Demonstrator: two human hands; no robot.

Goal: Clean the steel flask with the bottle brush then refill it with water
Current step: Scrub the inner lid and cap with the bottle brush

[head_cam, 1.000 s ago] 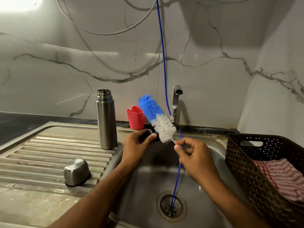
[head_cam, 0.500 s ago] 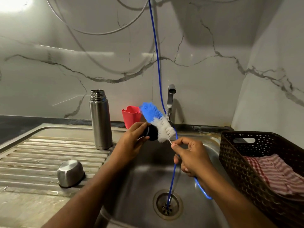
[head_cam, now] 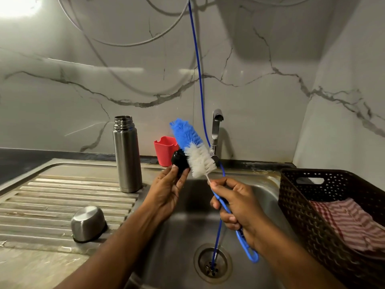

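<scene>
The right hand (head_cam: 235, 203) grips the blue handle of the bottle brush (head_cam: 195, 151), fingers curled round it close under the bristles, the looped handle end hanging free below the palm. The brush's long axis runs from near right up to far left, its white bristles nearest the grip and its blue bristles at the tip. The left hand (head_cam: 166, 188) pinches a small black stopper (head_cam: 179, 160) between thumb and fingertips, and the white bristles touch the stopper's right side (the step in hand appears to be scrubbing this part).

The steel flask (head_cam: 127, 155) stands upright and uncapped on the ribbed drainboard (head_cam: 52, 197), to the left of both hands and just beside the sink basin (head_cam: 187, 230); its long axis is vertical and its threaded mouth faces up. The left hand is the nearer to it. For the brush to enter the flask, the judgement is that the tip must swing left and turn downward over the mouth.

The flask is brushed metal, tall and narrow, with no visible dents. Its steel cup lid (head_cam: 88, 223) lies inverted on the drainboard, nearer the viewer and apart from the flask.
</scene>
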